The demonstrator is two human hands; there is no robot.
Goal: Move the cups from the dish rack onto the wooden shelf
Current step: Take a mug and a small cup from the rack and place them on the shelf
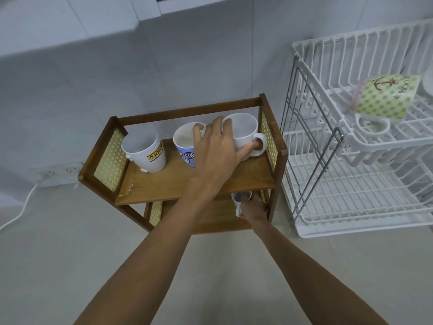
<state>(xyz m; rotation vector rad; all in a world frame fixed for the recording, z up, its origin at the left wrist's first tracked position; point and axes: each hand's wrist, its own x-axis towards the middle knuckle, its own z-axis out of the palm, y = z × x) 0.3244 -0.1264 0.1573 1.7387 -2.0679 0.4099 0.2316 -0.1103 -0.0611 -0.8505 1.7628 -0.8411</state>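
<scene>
A wooden shelf (187,181) with two tiers stands on the counter. Its top tier holds a white cup with a yellow logo (145,151), a blue patterned mug (185,153) and a large white mug (246,130) at the right end. My left hand (215,146) grips the large white mug, fingers on its rim and thumb at the handle. My right hand (254,207) holds a small white cup (240,198) at the lower tier's right side, partly hidden under the top board. In the white dish rack (351,184) a green dotted mug (386,97) lies tilted on the upper tier.
The rack stands directly right of the shelf, almost touching it. A white round cup part (372,125) shows beneath the green mug. A power strip (61,172) with a white cable lies at the wall, left of the shelf. Tiled wall behind.
</scene>
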